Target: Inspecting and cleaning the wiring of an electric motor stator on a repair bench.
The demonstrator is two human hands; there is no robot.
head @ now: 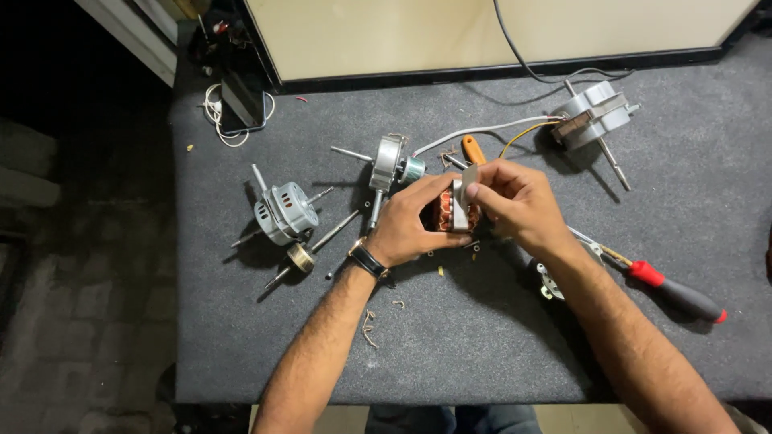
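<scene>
- Left hand (410, 229) wrapped round a small motor core (452, 213) with orange-brown wire coils, grip pressed on its left side.
- Right hand (519, 201) on the other side of the same core, fingertips (474, 190) pinching the grey metal band round its middle.
- Core held up between both hands, just above the middle of the grey worktop (450, 354).
- Dark watch (368, 261) on the left wrist.
- Just behind the hands: an orange tool handle (474, 149), partly hidden by the fingers.
- Beside that, to the left: a silver motor part (389, 165) with thin rods sticking out.
- Further left, well apart from the hands: a round grey motor (283, 212) lying on its side, with a small brass-coloured wheel on a rod (301, 257) near it.
- Far right at the back: another grey motor (593, 116) with white and yellow wires running toward the hands.
- Near the right arm: a screwdriver with a red and black handle (679, 295), lying flat on the worktop.
- Under the right wrist: a small silver metal piece (550, 282), partly hidden.
- Back left corner: a phone (244, 100) with a white cable coiled beside it.
- Small bits of wire scattered on the worktop near the left arm.
</scene>
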